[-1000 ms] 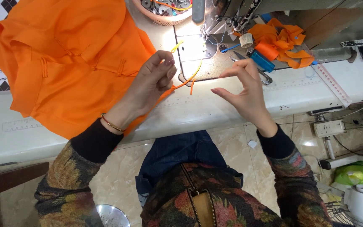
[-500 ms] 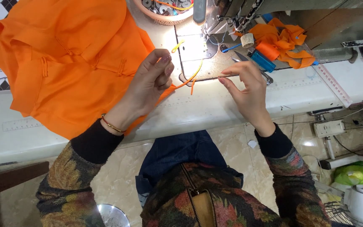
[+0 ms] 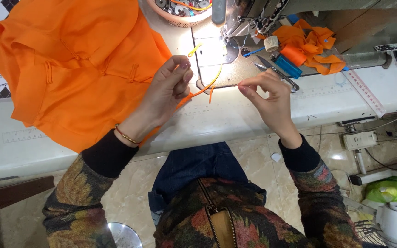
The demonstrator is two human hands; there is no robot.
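The thin orange cord (image 3: 203, 89) lies just above the middle of the frame, curving over the lit white sewing table (image 3: 327, 103) between your two hands. Your left hand (image 3: 168, 89) has its fingertips pinched together on the cord's left end, wrist bent back, forearm running down toward the lower left. Your right hand (image 3: 269, 98) is raised on its heel side, thumb and forefinger closed tight at the tips as if on something very fine; whether they grip a needle or thread is too small to tell. The other fingers curl loosely.

The large orange garment (image 3: 74, 69) fills the upper left and drapes over the table's front edge, touching your left wrist. To the right of your right hand the tabletop is bare up to a ruler (image 3: 364, 92) lying slantwise. Above it sit scissors (image 3: 276, 71), a blue lighter (image 3: 288, 66) and a heap of orange scraps (image 3: 311, 43) in the upper right. The sewing machine (image 3: 244, 16) and a basket of bobbins (image 3: 180, 9) crowd the top edge. The table's near edge runs just below both hands.

Compared with half a second ago, your right hand has drawn its fingers in closer and turned slightly; a second ago it was spread open. Your left hand has barely shifted.
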